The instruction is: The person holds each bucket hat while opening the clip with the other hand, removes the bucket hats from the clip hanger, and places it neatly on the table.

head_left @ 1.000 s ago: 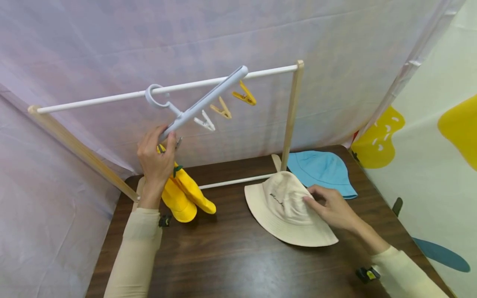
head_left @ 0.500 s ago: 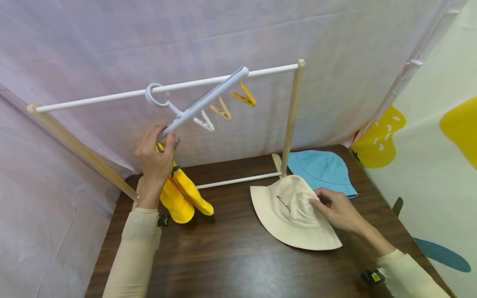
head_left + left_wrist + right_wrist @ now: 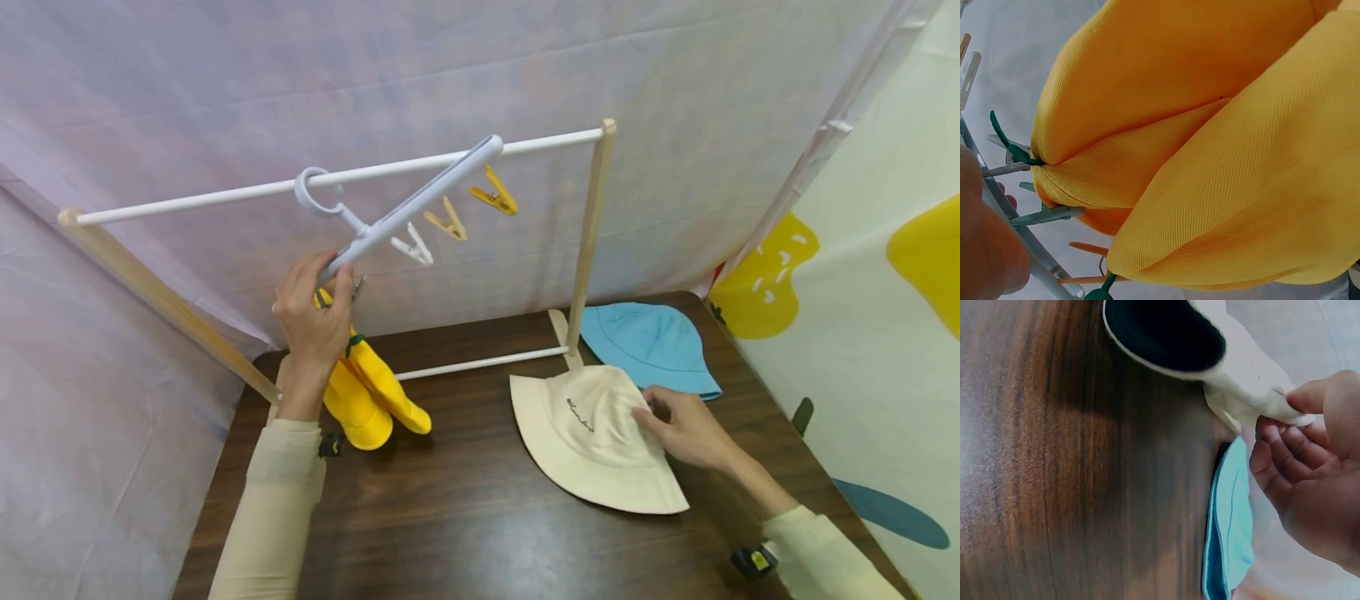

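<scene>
My left hand (image 3: 311,312) grips the lower end of a pale grey-blue hanger (image 3: 420,196), whose hook loops over the rack's top bar. Yellow hats (image 3: 367,392) dangle from clips (image 3: 1047,215) at that end; the left wrist view shows them close, with green leaf tabs. Further up the hanger are a white clip (image 3: 412,244), a beige clip (image 3: 447,221) and a yellow clip (image 3: 495,193), with nothing in them. My right hand (image 3: 690,429) pinches the crown of a cream bucket hat (image 3: 592,442), held just above the table. Its dark inside (image 3: 1166,334) shows in the right wrist view.
A light blue bucket hat (image 3: 645,346) lies folded flat at the back right of the brown table (image 3: 465,533). The rack's wooden posts (image 3: 590,242) stand on both sides, joined by a low white bar (image 3: 483,363). Pale curtains (image 3: 420,75) hang behind.
My right hand has moved slightly right and toward me with the cream bucket hat, which has turned a little. The left hand stays on the hanger.
</scene>
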`<state>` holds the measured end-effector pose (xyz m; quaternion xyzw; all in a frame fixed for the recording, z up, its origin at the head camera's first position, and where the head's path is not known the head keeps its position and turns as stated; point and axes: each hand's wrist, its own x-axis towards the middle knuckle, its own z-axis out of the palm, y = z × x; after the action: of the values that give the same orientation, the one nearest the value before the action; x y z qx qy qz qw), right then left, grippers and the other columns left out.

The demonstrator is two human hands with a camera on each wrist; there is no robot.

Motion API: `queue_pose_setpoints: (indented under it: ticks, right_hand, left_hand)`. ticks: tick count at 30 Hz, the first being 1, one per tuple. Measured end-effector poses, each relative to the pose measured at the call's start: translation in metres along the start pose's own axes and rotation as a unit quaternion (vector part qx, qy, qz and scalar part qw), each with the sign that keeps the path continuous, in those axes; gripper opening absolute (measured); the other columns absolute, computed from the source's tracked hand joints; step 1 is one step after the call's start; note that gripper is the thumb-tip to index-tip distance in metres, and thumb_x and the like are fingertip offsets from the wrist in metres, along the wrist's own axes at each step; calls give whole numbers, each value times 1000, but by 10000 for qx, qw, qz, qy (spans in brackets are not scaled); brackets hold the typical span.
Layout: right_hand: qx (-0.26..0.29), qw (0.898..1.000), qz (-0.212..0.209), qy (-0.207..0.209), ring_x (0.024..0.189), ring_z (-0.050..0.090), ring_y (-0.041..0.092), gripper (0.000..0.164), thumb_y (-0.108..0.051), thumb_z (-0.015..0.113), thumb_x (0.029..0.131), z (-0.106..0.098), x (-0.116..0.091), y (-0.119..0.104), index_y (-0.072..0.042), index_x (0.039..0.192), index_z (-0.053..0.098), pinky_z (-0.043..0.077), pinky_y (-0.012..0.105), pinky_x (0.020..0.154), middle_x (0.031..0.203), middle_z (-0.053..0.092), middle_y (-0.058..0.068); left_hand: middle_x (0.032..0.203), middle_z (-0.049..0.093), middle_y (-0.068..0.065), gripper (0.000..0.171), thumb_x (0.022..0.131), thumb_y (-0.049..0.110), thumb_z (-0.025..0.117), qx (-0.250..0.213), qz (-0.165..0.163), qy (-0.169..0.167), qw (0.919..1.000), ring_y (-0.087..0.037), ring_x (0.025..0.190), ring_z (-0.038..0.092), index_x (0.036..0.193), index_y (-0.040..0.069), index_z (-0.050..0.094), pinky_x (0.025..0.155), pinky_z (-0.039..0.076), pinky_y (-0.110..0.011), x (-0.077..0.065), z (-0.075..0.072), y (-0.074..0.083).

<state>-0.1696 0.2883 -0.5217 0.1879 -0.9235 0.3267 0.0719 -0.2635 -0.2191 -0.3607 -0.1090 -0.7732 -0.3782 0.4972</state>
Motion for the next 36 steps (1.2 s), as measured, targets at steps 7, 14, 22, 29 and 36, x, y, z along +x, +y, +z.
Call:
queue_pose_setpoints:
  ticks: [7,14,22,29,36]
  right_hand:
    - [-31,9993,217,-287,58,43,1,18,-18,70,98,0,-3,8,-19,82,62,38,22,54,66,51,-9]
    - [-2,9973,404,-619,56,44,2,21,-19,71,98,1,-7,19,-19,79,61,39,22,52,65,51,-8]
    - [-31,9929,675,-975,57,44,1,18,-23,70,98,2,-11,26,-18,83,62,39,23,52,66,52,-8]
    - [-89,9895,767,-1223,57,43,1,21,-22,70,98,2,-16,31,-18,81,58,38,22,52,65,48,-10]
    - [-38,9868,806,-1403,58,44,1,20,-21,71,98,-4,-24,36,-19,82,58,39,22,53,66,49,-9]
  left_hand:
    - [116,78,-15,31,98,27,70,-6,4,-8,10000,-35,105,71,116,3,76,95,39,-31,0,0,0]
    - [116,78,-16,32,97,29,70,25,-26,10,10000,-35,105,71,115,2,76,94,38,-30,0,1,1]
    - [116,77,-16,34,97,29,70,62,-67,11,10000,-36,105,71,115,1,76,94,37,-30,-1,1,1]
    - [116,78,-16,33,97,28,70,10,-90,25,10000,-35,105,71,115,2,76,93,37,-30,0,1,2]
    - [115,78,-16,33,97,29,71,31,-102,24,9999,-35,104,71,115,2,76,92,35,-29,-1,1,1]
